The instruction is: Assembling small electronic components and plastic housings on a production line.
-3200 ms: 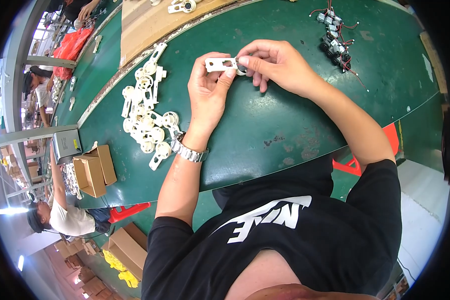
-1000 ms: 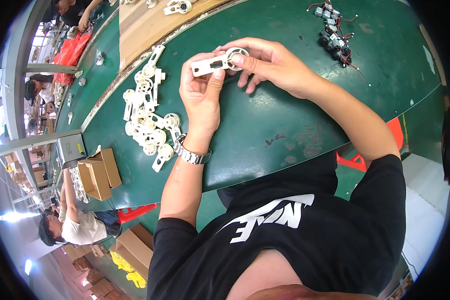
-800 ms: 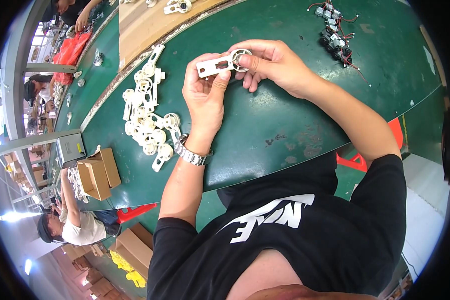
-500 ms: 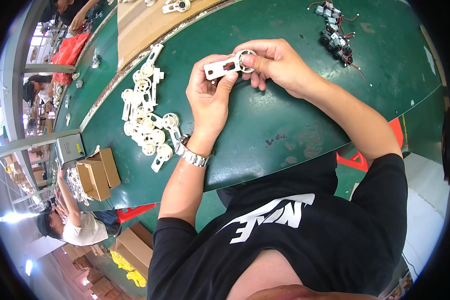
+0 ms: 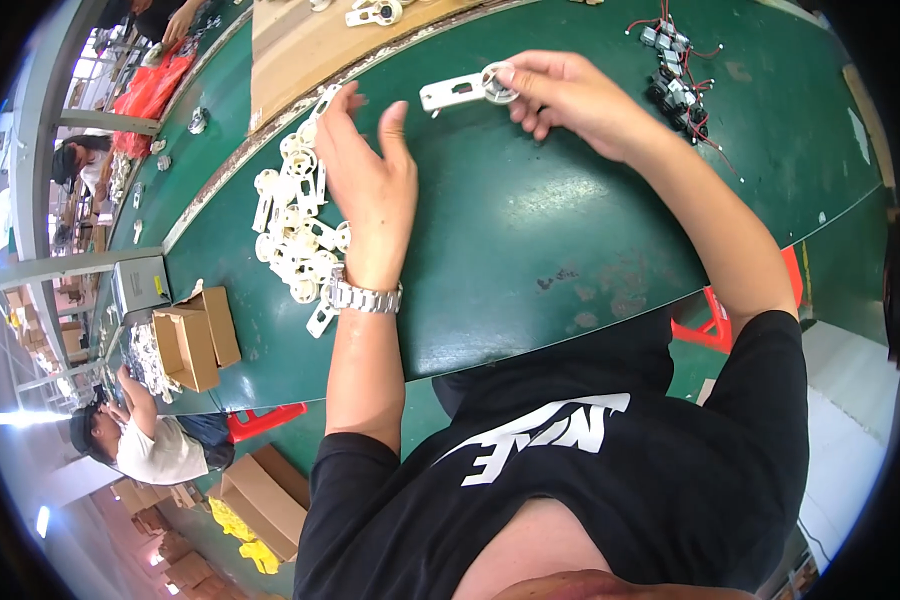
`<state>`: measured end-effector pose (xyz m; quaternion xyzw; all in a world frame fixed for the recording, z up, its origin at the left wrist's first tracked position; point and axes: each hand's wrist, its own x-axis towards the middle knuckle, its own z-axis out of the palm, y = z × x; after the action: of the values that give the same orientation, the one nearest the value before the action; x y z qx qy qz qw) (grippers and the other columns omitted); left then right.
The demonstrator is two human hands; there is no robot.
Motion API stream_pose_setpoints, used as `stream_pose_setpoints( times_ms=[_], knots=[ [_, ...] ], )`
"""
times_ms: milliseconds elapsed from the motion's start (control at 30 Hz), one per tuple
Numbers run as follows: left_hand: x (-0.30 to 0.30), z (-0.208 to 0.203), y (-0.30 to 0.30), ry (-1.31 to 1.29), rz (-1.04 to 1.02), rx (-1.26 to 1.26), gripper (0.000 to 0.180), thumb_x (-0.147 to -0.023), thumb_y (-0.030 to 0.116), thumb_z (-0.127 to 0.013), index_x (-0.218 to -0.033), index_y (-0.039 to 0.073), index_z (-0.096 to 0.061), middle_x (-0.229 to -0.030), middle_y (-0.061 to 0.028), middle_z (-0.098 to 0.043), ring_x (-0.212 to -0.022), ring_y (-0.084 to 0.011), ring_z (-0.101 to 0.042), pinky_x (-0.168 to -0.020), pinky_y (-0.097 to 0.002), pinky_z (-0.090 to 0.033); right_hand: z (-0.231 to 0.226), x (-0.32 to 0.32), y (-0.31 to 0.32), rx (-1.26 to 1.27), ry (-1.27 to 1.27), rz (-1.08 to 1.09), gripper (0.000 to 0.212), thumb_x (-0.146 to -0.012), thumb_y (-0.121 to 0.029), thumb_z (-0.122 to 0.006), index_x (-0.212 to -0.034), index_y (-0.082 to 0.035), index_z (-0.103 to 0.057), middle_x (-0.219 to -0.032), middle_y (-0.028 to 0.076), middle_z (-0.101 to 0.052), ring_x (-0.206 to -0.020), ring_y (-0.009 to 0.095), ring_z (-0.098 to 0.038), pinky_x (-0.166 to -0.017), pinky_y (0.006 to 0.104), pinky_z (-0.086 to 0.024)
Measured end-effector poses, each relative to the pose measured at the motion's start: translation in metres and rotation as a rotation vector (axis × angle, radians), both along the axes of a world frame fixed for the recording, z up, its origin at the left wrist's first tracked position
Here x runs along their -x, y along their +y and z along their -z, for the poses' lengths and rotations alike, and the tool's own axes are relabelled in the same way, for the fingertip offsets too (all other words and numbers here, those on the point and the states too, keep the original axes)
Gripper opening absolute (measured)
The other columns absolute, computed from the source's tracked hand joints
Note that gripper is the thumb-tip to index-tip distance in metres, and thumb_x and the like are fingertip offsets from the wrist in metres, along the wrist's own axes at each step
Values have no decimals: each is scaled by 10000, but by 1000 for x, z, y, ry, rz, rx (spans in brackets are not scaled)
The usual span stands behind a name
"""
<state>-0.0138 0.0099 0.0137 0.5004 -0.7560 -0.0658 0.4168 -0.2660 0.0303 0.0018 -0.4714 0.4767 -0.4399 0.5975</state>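
Observation:
My right hand [image 5: 567, 98] pinches a cream plastic housing [image 5: 454, 93] by its round ring end, holding it above the green table. The flat arm of that part points left and has a slot in it; a dark piece shows inside the ring. My left hand [image 5: 368, 175], with a metal watch on its wrist, has its thumb and fingers spread and nothing between them. It hovers beside a pile of similar cream plastic housings [image 5: 288, 232] and hides part of the pile.
Small motors with red wires [image 5: 674, 85] lie at the far right of the green table [image 5: 530, 240]. A cardboard sheet [image 5: 300, 50] with another housing [image 5: 374, 12] is at the far side. An open carton [image 5: 196, 340] stands left, near a seated person [image 5: 155, 440]. More people work beyond.
My left hand has let go of the housing, opened and moved left to the pile. My right hand has raised the housing slightly away from me.

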Motion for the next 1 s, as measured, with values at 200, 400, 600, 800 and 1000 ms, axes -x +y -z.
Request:
stream_pose_setpoints(
  times_ms=[200, 400, 600, 800, 1000],
  knots=[
    [-37, 28, -23, -663, -439, 221, 332, -982, 317, -693, -1259, 135, -713, -1379, -165, -598, -1364, -418, -453, -1111, -686, -267, -2, 29, -95, -56, 135, 202, 305, -1027, -338, -676, -910, -57, -672, -787, 22, -611, -686, 120, -566, -612, 282, -478],
    [-48, 22, -22, -590, -418, 46, 307, -898, 266, -776, -1088, 56, -659, -1132, -107, -660, -1218, -348, -541, -1093, -692, -268, -58, -5, -87, 61, 16, 282, 465, -1028, -171, -648, -1460, -34, -545, -1159, 123, -719, -962, 201, -680, -784, 336, -576],
    [-48, 15, -24, -470, -427, 96, 379, -910, 314, -782, -1117, 47, -610, -1029, -98, -704, -1087, -330, -609, -1077, -673, -289, -38, 87, -52, 605, 182, 44, 312, -1031, -242, -669, -1266, -42, -625, -967, 60, -684, -792, 152, -633, -697, 297, -525],
    [-41, 3, -18, -390, -407, 65, 268, -889, 111, -753, -1110, 34, -623, -1042, -124, -709, -1063, -335, -606, -1044, -607, -352, -57, 119, 26, 162, 1425, 281, 227, -980, -207, -643, -1077, -30, -746, -972, 185, -759, -935, 341, -730, -853, 438, -559],
    [-9, -6, 4, -238, 70, 190, 262, -886, 223, -816, -951, 19, -665, -908, -149, -658, -897, -369, -599, -806, -472, -495, -32, 118, 41, 152, 1543, 269, 250, -907, -183, -726, -1119, -51, -740, -1012, 198, -758, -1001, 408, -713, -896, 501, -554]
  ],
)
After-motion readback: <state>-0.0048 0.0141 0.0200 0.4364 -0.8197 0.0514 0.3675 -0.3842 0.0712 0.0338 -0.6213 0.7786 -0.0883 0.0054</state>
